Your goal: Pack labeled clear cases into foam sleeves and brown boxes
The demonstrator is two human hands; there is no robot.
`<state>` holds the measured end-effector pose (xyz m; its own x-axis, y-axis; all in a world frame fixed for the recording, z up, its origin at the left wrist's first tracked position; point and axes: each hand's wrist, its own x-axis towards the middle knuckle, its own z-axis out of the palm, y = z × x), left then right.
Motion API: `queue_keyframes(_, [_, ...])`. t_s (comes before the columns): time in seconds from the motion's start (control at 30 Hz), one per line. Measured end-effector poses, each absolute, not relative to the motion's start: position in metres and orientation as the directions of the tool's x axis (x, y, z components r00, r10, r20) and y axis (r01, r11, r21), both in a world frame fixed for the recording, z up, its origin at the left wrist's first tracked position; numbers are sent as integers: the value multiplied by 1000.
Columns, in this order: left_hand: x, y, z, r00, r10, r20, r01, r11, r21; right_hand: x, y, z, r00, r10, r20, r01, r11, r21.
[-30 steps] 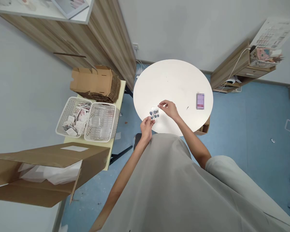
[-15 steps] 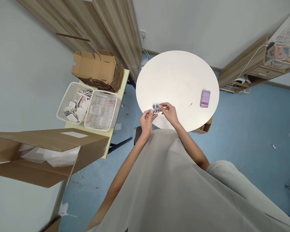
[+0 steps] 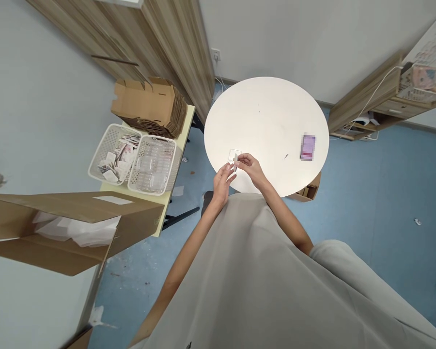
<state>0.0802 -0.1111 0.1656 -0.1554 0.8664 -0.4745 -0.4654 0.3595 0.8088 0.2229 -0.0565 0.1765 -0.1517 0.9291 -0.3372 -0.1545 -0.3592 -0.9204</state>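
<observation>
A small thin card of press-on nails (image 3: 236, 166) is turned nearly edge-on above the near left part of the round white table (image 3: 269, 111). My right hand (image 3: 252, 169) pinches its upper right side between thumb and fingers. From the left, my left hand (image 3: 222, 185) has its bent fingertips at the card's lower part, closed round its edge. Just behind the card lies a clear flat plastic case (image 3: 234, 154), partly covered by the card and fingers. The dark nails hardly show at this angle.
A blurred purple object (image 3: 308, 147) lies at the table's right. On the left side table stand stacked cardboard trays (image 3: 145, 104), a white basket of packets (image 3: 94, 162) and another of clear plastic cases (image 3: 150, 165). A large open carton (image 3: 138, 225) stands nearer me.
The card has turned from showing its dark nails face-up to standing nearly edge-on between my hands. My left hand has shifted slightly right, exposing more of the clear case behind.
</observation>
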Motion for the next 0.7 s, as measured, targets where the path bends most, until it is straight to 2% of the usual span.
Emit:
queue_keyframes(0.13, [79,-111,161,-60,801,-595,-540,476,694,227,-57,177,-208,914,-348,-160,-383,-910])
queue_keyframes(0.5, [84,-115,161,-58,775,-629,-653,448,611,232,-62,172,-291,893,-342,-190,-405,-895])
queue_keyframes(0.6, [84,-115,161,-94,747,-658,-694,425,581,231,-62,170,-251,914,-319,-168,-366,-915])
queue_keyframes(0.7, [83,-117,159,-179,730,-659,-707,371,602,231,-62,169,-119,962,-244,-151,-260,-954])
